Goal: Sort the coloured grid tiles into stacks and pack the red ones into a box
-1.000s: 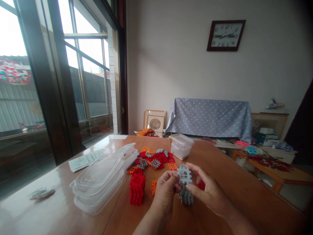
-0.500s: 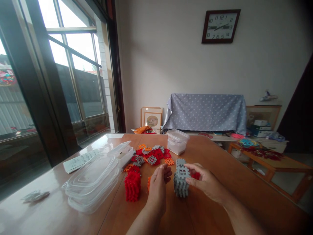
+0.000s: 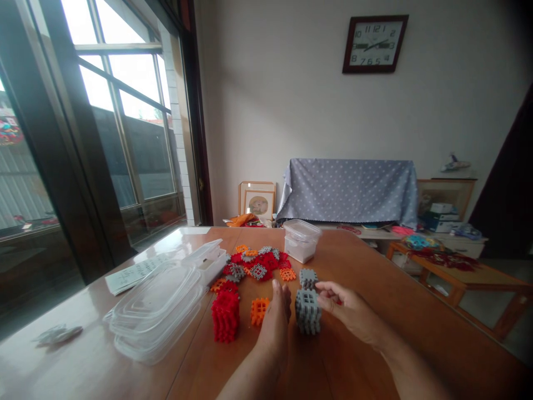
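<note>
A stack of grey waffle tiles point(image 3: 308, 311) stands on the wooden table point(image 3: 375, 311) between my hands. My left hand point(image 3: 275, 319) is flat and upright, fingers straight together, just left of the stack. My right hand point(image 3: 345, 308) rests at the stack's right side, fingertips touching its top edge, fingers loosely curled with nothing held. A second small grey stack point(image 3: 308, 276) sits just behind. A red stack point(image 3: 225, 315) and an orange tile point(image 3: 259, 310) lie to the left. Loose red, orange and grey tiles point(image 3: 258, 262) are heaped further back.
Stacked clear plastic lids and tubs point(image 3: 160, 303) sit at left with a printed paper point(image 3: 133, 273) behind. A small clear box point(image 3: 301, 240) stands at the far table edge. A crumpled wrapper point(image 3: 56, 333) lies at far left. A low side table point(image 3: 453, 272) is at right.
The grey tile that both hands held up has been set on the grey stack. My left hand let go and straightened beside the stack; my right hand stays at its right side.
</note>
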The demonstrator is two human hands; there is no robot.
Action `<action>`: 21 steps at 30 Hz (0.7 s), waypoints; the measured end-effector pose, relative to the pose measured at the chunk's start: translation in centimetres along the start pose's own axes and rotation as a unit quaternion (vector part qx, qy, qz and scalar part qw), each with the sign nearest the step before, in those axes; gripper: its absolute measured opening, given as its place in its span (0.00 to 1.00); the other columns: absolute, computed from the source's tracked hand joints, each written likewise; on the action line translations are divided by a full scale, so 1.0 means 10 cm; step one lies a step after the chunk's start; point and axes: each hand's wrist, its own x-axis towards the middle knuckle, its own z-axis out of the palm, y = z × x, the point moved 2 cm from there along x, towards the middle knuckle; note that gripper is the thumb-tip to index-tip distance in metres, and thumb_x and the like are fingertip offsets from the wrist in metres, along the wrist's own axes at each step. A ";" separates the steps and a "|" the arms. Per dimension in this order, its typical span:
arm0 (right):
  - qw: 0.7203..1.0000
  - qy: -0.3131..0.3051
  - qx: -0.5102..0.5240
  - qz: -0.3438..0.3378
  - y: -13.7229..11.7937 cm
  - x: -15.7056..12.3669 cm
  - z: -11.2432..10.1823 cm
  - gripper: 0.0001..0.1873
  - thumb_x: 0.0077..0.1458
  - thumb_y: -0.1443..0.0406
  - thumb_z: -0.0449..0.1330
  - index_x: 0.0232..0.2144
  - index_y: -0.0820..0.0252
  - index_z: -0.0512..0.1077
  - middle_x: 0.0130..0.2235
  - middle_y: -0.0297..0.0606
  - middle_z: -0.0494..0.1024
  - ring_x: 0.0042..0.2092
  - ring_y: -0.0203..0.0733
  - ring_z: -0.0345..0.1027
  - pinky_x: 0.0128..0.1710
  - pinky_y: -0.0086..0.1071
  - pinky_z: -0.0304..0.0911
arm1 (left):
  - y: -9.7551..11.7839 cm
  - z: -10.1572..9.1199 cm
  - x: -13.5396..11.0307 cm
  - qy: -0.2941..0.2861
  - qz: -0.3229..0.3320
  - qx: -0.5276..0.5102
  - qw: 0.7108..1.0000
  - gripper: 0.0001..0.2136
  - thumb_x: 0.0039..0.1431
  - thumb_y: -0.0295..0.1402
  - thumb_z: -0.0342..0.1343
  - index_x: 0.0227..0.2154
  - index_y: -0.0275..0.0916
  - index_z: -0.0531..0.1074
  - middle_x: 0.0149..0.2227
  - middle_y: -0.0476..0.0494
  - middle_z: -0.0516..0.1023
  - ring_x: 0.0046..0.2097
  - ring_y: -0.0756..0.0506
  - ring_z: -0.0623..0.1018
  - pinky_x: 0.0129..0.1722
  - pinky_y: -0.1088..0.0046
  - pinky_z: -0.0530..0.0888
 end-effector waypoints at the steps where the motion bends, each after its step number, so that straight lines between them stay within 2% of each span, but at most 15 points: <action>1: 1.000 0.006 0.004 0.004 -0.01 0.00 0.01 0.28 0.57 0.43 0.61 0.49 0.56 0.76 0.45 0.41 0.80 0.50 0.52 0.72 0.52 0.42 0.67 | 0.00 0.02 -0.01 -0.001 -0.012 0.002 1.000 0.42 0.64 0.61 0.42 0.70 0.32 0.54 0.72 0.35 0.52 0.72 0.42 0.53 0.71 0.68 0.50; 4: 0.999 0.020 0.004 0.036 -0.02 0.01 0.04 0.30 0.59 0.39 0.55 0.43 0.56 0.76 0.40 0.41 0.81 0.45 0.52 0.74 0.41 0.39 0.69 | 0.01 0.08 -0.04 -0.004 -0.044 0.003 0.999 0.44 0.63 0.62 0.42 0.70 0.32 0.52 0.73 0.36 0.50 0.73 0.42 0.50 0.71 0.68 0.49; 6: 0.997 0.042 0.019 0.063 0.01 0.03 0.05 0.33 0.58 0.37 0.52 0.42 0.57 0.76 0.40 0.43 0.81 0.45 0.53 0.75 0.38 0.39 0.70 | 0.03 0.12 -0.07 -0.004 -0.054 -0.005 0.999 0.44 0.61 0.63 0.43 0.69 0.33 0.55 0.72 0.36 0.51 0.73 0.41 0.51 0.70 0.66 0.52; 11: 0.981 0.098 0.125 0.109 0.10 0.01 0.12 0.37 0.54 0.35 0.55 0.47 0.59 0.77 0.45 0.49 0.82 0.48 0.56 0.76 0.50 0.48 0.70 | 0.06 0.20 -0.12 -0.033 -0.058 -0.022 0.998 0.37 0.57 0.64 0.49 0.54 0.37 0.76 0.64 0.34 0.69 0.71 0.35 0.57 0.68 0.58 0.59; 14: 0.971 0.095 0.177 0.130 0.12 -0.09 0.21 0.37 0.54 0.36 0.58 0.49 0.57 0.77 0.48 0.49 0.81 0.54 0.56 0.74 0.58 0.50 0.65 | 0.04 0.20 -0.11 -0.053 -0.056 -0.035 0.996 0.35 0.57 0.64 0.50 0.50 0.36 0.78 0.62 0.34 0.72 0.70 0.35 0.59 0.69 0.57 0.57; 18: 0.960 0.055 0.232 0.147 0.11 -0.27 0.36 0.31 0.57 0.39 0.57 0.51 0.51 0.77 0.57 0.43 0.77 0.61 0.52 0.67 0.64 0.50 0.57 | 0.00 0.19 -0.10 -0.066 -0.054 -0.039 0.996 0.36 0.57 0.65 0.49 0.50 0.36 0.77 0.60 0.32 0.74 0.68 0.34 0.63 0.70 0.55 0.55; 21: 0.957 0.044 0.257 0.127 0.08 -0.33 0.47 0.30 0.60 0.40 0.56 0.54 0.49 0.75 0.61 0.39 0.73 0.64 0.49 0.63 0.67 0.47 0.53 | -0.01 0.20 -0.09 -0.091 -0.055 -0.043 0.993 0.35 0.58 0.64 0.49 0.51 0.36 0.76 0.58 0.32 0.76 0.67 0.33 0.65 0.68 0.53 0.57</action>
